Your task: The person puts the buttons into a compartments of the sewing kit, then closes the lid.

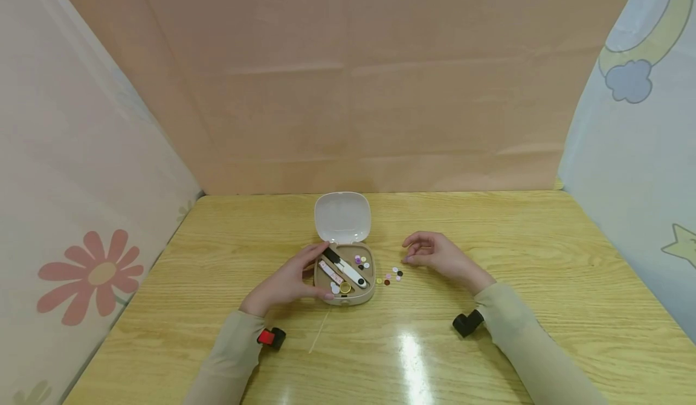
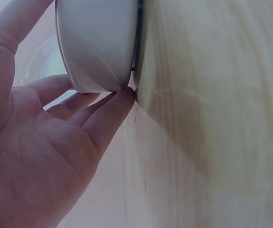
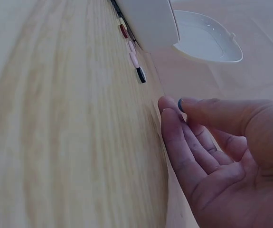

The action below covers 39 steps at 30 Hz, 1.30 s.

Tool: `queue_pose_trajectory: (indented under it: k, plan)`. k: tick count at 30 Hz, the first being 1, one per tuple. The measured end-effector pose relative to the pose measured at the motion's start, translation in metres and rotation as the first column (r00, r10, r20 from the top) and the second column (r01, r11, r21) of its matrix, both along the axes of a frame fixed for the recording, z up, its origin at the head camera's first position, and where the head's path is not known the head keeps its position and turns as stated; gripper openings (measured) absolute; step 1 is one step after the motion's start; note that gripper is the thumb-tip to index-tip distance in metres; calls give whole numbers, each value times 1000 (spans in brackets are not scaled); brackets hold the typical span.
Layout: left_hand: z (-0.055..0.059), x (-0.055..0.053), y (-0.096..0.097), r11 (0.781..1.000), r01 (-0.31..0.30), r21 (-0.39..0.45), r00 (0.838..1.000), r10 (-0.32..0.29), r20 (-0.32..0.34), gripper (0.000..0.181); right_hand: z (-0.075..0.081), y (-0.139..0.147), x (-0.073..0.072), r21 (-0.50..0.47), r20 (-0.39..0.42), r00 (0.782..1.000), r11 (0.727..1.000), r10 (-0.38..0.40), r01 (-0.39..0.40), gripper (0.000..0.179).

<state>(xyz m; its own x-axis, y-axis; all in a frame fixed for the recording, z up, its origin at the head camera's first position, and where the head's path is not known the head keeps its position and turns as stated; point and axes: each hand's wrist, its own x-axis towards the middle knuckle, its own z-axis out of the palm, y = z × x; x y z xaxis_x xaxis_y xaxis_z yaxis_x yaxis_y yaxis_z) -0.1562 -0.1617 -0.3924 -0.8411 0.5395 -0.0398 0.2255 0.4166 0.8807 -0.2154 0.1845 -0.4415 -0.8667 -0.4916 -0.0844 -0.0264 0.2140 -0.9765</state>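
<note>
My left hand (image 1: 288,277) spans the left side of an open beige sewing box (image 1: 359,299), its thumb at the front rim and fingers along the far left. The box's whitish lid (image 1: 342,214) stands raised at the back. Inside lie a long black-and-white tool (image 1: 348,271), a pink-and-white strip (image 1: 330,272), a gold ring (image 1: 345,287) and several buttons in the right compartment. To the right of the box, my right hand (image 1: 443,259) pinches a small blue button (image 3: 180,105) between thumb and finger, mostly hidden by the fingertips.
Several loose buttons, among them a black one (image 1: 400,274) and a dark red one (image 1: 387,282), lie on the wooden table (image 1: 217,242) beside the box's right side. A thin pale thread (image 1: 319,330) lies in front of the box.
</note>
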Motion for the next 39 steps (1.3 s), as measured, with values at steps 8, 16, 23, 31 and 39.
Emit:
queue_pose_trajectory:
  k: [8, 16, 23, 31, 39]
  plan:
    - [0, -1, 1, 1000, 0, 10, 1000, 0, 3, 98, 3, 4, 2, -53, 47, 999, 999, -9, 11, 38]
    - [0, -1, 2, 1000, 4, 1, 1000, -4, -4, 98, 7, 7, 4, -77, 58, 997, 995, -57, 62, 51]
    - [0, -1, 2, 1000, 10, 0, 1000, -10, 2, 98, 14, 5, 4, -100, 69, 995, 992, -72, 79, 47]
    - [1, -1, 2, 1000, 3, -6, 1000, -3, 1, 98, 23, 1, 2, -125, 52, 995, 988, -90, 95, 46]
    - [-7, -4, -1, 1000, 2, -14, 1000, -2, -7, 98, 34, -5, 4, -130, 56, 995, 987, -88, 94, 46]
